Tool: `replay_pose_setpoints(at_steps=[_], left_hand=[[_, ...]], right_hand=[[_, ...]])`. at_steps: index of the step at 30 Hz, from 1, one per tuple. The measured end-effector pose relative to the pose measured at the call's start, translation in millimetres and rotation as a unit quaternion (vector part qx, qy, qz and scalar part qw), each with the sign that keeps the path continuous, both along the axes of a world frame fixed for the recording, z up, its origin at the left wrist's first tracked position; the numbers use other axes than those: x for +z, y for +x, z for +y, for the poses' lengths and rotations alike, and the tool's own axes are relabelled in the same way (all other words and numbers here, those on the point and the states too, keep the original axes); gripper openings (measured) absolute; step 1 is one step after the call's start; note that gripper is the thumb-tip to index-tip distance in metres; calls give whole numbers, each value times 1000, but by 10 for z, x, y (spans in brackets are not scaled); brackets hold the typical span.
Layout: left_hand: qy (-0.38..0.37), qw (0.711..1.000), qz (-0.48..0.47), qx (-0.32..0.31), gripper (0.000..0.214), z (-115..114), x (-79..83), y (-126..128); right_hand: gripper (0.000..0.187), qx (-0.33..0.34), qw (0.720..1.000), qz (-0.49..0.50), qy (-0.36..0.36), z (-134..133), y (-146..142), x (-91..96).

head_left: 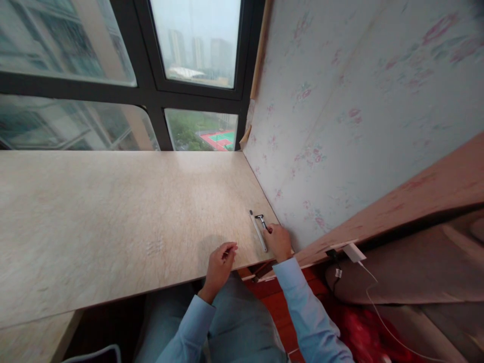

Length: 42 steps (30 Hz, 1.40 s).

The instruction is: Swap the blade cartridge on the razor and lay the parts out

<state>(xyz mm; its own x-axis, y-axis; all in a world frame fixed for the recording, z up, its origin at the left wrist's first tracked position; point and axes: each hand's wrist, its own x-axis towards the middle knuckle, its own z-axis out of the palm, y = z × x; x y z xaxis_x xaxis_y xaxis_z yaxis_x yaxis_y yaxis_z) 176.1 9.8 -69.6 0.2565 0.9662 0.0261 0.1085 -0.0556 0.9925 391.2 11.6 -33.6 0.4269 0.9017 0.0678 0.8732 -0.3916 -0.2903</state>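
My right hand rests on the beige marble-patterned sill near its right corner by the wall. Its fingers are closed on the end of a small dark metal tool. A long thin white stick lies on the sill just left of that hand, touching or nearly touching it. My left hand hovers at the sill's front edge, fingers curled together in a loose pinch, with nothing visible in them. Both arms wear light blue sleeves.
A dark-framed window runs along the back of the sill. A floral-papered wall closes the right side. A wooden ledge slopes along it, with a white charger and cable. Below are my lap and a red floor.
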Motion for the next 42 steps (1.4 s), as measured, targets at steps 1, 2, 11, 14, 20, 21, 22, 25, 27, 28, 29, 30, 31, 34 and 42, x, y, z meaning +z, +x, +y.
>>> replay_pose_setpoints(at_steps=[1, 2, 11, 14, 20, 21, 22, 25, 27, 28, 29, 30, 31, 34, 42], left_hand=[[-1, 1000, -2, -2, 30, 2, -6, -4], [-3, 1000, -5, -2, 30, 3, -8, -7], [30, 999, 26, 21, 29, -49, 37, -387], [146, 977, 125, 92, 26, -28, 82, -807], [277, 862, 366, 218, 47, 298, 138, -1794], [268, 847, 401, 222, 56, 361, 122, -1919], [253, 838, 430, 222, 65, 415, 99, -2021], [185, 831, 489, 191, 81, 507, 14, -2197], [137, 829, 514, 175, 81, 520, -28, -2229], [123, 828, 519, 173, 78, 521, -40, -2231], [117, 829, 518, 174, 74, 521, -45, -2229], [118, 832, 513, 174, 69, 523, -45, -2226], [125, 838, 503, 173, 65, 526, -41, -2223], [141, 855, 472, 163, 60, 544, -23, -2222], [166, 866, 450, 143, 73, 673, -93, -2277]], right_hand=[[21, 3, 1000, 4, 2, -1, 2, -6], [22, 5, 1000, 7, 4, -4, 3, -9], [26, 55, 998, 7, 35, -126, 188, 42], [26, 64, 998, -12, 19, -167, 317, 64], [34, 114, 990, -53, -59, -138, 403, 86], [35, 127, 988, -57, -71, -120, 399, 92], [36, 139, 985, -62, -84, -102, 393, 101], [38, 163, 975, -84, -124, -55, 389, 139], [39, 169, 969, -103, -150, -38, 397, 172], [39, 172, 965, -113, -163, -33, 402, 191], [39, 176, 961, -123, -176, -30, 405, 210], [39, 180, 956, -132, -188, -28, 404, 228], [38, 185, 952, -140, -200, -25, 400, 247], [38, 195, 940, -164, -228, -4, 371, 301], [34, 213, 918, -197, -269, 102, 297, 385]])
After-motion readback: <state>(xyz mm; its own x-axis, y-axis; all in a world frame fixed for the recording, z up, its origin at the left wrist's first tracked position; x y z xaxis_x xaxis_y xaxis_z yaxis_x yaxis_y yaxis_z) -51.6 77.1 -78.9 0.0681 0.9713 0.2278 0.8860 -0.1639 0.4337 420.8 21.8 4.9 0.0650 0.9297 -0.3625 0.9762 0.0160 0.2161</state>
